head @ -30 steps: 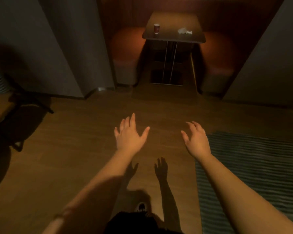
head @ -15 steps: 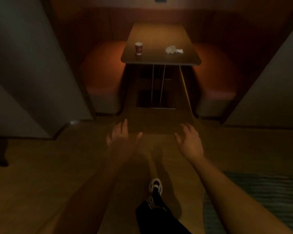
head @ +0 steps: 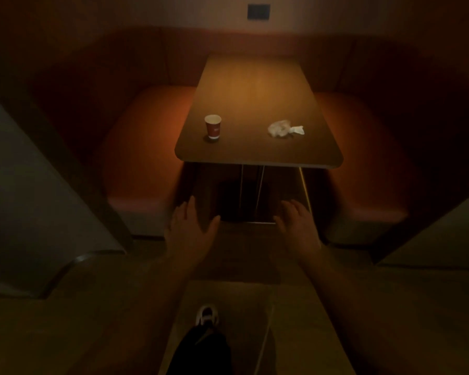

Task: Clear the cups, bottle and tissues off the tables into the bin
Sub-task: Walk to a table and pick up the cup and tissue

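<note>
A red paper cup [head: 213, 126] stands upright near the front left of a brown booth table [head: 255, 96]. A crumpled white tissue [head: 283, 128] lies near the table's front right. My left hand [head: 191, 231] and my right hand [head: 297, 226] are held out low in front of the table's near edge, fingers straight and spread, holding nothing. Both hands are well short of the cup and the tissue. No bin or bottle is in view.
Orange padded benches [head: 144, 147] [head: 363, 158] flank the table on the left and right. Grey partition walls [head: 25, 185] close in on both sides of the booth entrance. My foot [head: 207, 315] is on the wooden floor below.
I have walked toward the booth; the table, cup and tissue have grown larger and moved down in view. Both hands stay spread and hold nothing.
</note>
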`<state>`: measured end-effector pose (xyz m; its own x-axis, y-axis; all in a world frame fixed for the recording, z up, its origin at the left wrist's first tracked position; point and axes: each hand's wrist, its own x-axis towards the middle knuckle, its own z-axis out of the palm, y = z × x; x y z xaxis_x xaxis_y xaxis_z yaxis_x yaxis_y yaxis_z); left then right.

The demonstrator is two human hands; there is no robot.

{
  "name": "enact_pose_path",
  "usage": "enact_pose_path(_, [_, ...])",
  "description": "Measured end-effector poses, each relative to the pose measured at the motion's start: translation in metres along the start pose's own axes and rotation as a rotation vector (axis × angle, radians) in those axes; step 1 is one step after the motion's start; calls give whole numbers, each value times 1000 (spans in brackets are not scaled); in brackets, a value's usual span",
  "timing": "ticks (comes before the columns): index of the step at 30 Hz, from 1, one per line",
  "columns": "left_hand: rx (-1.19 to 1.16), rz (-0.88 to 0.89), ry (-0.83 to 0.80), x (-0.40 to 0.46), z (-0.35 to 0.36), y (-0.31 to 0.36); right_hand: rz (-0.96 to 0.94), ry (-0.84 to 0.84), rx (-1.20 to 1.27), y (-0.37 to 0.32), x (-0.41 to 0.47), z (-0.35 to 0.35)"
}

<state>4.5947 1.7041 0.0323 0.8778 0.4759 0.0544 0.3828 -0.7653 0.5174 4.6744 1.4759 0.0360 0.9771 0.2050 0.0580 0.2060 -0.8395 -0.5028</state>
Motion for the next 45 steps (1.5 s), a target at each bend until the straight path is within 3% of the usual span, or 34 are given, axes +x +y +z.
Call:
enact_pose_path(14, [-159,-127,-59,423,67,-20,84,18,39,-56,384,95])
enact_pose_path(18, [-166,-99,-101,494,91,-7,125,9,39,-58,435,107])
enact_pose_path(23, [-285,-71,-180,545,130,4,166,-54,32,-43,471,128])
enact_pose_path(27, [-249,-64,-221,574,159,10,192,-82,43,-25,486,135])
enact_pose_path(32, [-269,-16,-177,594,180,19,204,-82,31,3,496,128])
enact_pose_path(36, [-282,53,-222,592,196,58,241,-12,27,34,504,115])
enact_pose_path(40, [-291,117,-253,590,212,100,280,97,-126,75,534,97])
enact_pose_path(42, [-308,132,-244,592,219,113,242,51,-227,90,560,93])
enact_pose_path(45, [-297,133,-227,598,225,122,132,-149,-281,97,591,105])
